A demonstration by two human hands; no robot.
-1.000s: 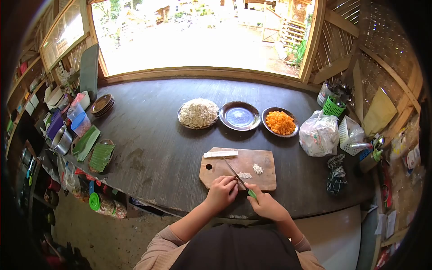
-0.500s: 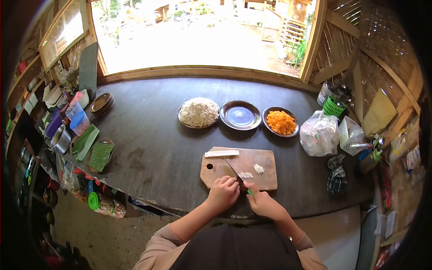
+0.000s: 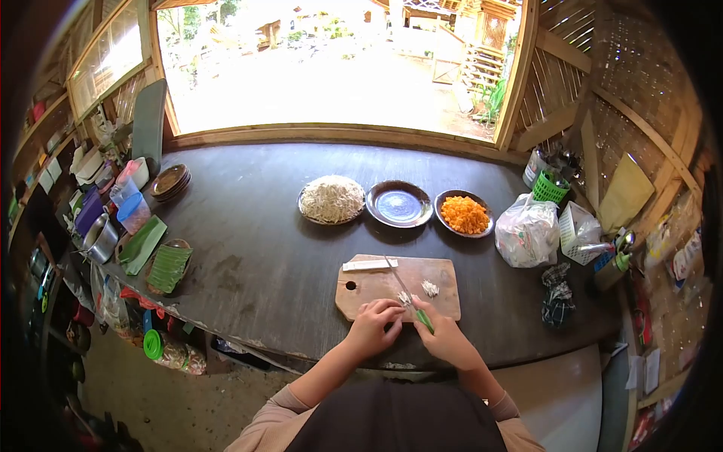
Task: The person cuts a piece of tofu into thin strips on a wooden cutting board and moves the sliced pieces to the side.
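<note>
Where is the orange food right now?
In the head view, the orange food is right of centre, in a dish on the far part of the table, between the dark plate and the white plastic bag.

On the table, a plate of shreds, a middle plate and a plate of bits run left to right; before them lies the cutting board; the plastic bag stands right of the row, with a cloth before it; the stacked dishes stand far left, behind the leaves

A rustic kitchen: woven walls, chopping board, stacked plates, pot.
</note>
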